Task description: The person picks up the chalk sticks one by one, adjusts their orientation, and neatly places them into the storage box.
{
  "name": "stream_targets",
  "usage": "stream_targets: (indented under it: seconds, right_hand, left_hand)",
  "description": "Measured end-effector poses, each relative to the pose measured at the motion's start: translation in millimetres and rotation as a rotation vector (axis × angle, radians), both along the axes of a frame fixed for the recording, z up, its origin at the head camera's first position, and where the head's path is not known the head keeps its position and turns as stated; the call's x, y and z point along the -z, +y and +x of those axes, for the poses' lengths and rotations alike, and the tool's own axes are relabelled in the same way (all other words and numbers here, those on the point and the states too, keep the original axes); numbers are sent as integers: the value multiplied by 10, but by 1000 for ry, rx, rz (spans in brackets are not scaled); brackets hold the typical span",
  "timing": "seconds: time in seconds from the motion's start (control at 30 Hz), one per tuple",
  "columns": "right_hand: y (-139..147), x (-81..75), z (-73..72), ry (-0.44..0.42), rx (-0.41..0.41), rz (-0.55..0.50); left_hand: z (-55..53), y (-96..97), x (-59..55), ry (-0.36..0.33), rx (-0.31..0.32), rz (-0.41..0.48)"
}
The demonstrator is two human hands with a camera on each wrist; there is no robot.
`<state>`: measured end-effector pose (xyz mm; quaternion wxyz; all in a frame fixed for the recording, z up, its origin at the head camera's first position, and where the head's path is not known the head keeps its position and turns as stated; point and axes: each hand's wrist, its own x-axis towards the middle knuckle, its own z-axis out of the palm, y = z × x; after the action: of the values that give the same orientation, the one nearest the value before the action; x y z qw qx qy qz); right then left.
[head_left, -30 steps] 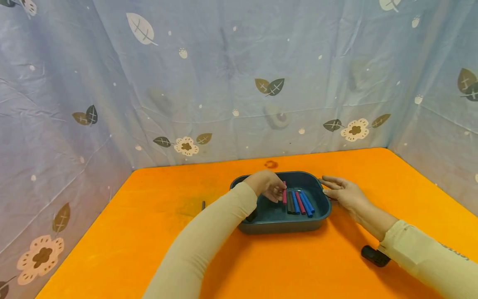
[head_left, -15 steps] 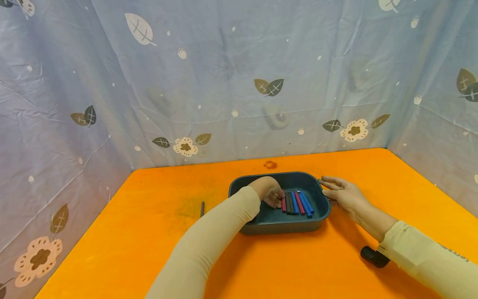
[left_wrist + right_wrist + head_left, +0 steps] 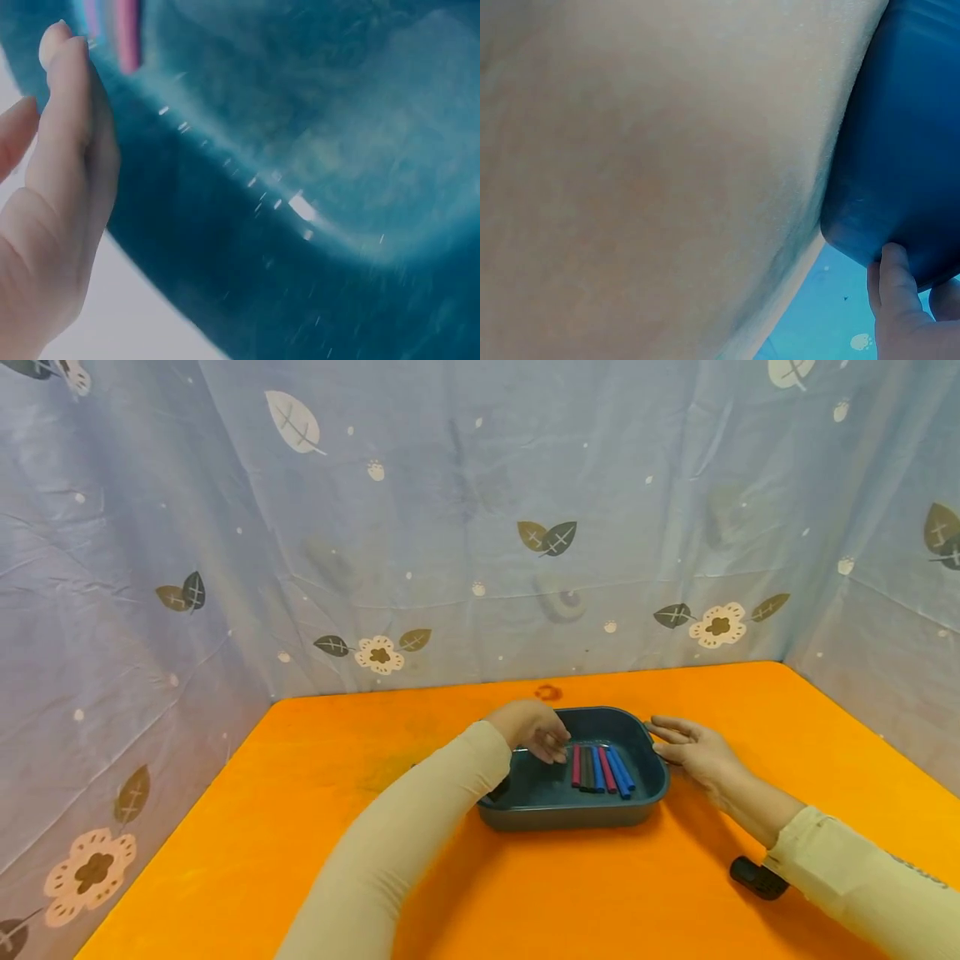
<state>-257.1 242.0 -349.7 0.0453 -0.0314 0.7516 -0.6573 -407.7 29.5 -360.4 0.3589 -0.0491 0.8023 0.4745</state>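
In the head view, a dark blue-green tray (image 3: 566,817) holds a row of short, crayon-like sticks in pink, grey-black and blue. At the row's left end lies a pink stick (image 3: 576,766). My left hand (image 3: 531,731) hovers over the tray's left half, just left of that stick, its fingers loose and holding nothing. The left wrist view shows this hand (image 3: 64,172) apart from the pink stick (image 3: 127,34). At the tray's right end, my right hand (image 3: 701,758) touches the rim. In the right wrist view, its fingertips rest against the tray's outer wall (image 3: 900,157).
The tray stands on an orange table (image 3: 600,893). A black object (image 3: 757,878) lies beneath the right forearm. Left of the tray, a stick's tip (image 3: 414,766) barely shows behind the left sleeve. A patterned curtain (image 3: 450,527) encloses the back and sides.
My left hand set the pink stick down at the row's left end, let it go and drew back slightly up and left. My right hand stayed at the tray's right end.
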Motion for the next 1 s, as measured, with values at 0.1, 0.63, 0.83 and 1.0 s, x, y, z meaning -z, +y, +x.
stream_targets:
  seconds: [0.1, 0.63, 0.83, 1.0]
  right_hand:
    - [2, 6, 5, -1, -1, 3]
    - [-1, 4, 10, 5, -15, 0]
    - [13, 24, 10, 25, -21, -1]
    - [11, 34, 9, 27, -27, -6]
  left_hand:
    - [435, -135, -480, 41, 21, 45]
    - [894, -767, -1020, 68, 3, 149]
    - [976, -967, -988, 89, -7, 158]
    - [1053, -1141, -923, 127, -33, 183]
